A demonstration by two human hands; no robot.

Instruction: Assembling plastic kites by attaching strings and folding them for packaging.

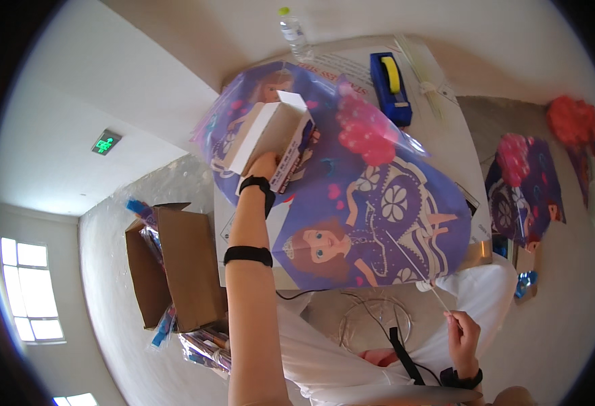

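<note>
A purple sheet printed with a cartoon princess lies spread over the table. On its far left part stands an opened white cardboard box with printed sides. My left hand reaches into this box, and its fingers are hidden inside. Below the table's front edge, my right hand is closed in a pinch on the end of a thin white stick. The stick slants up and left across the sheet's front edge, over the princess's skirt.
A blue tape dispenser with yellow tape and a bundle of pale sticks lie at the back. A clear bottle stands behind. On the left is a brown carton. Another printed purple sheet lies at the right.
</note>
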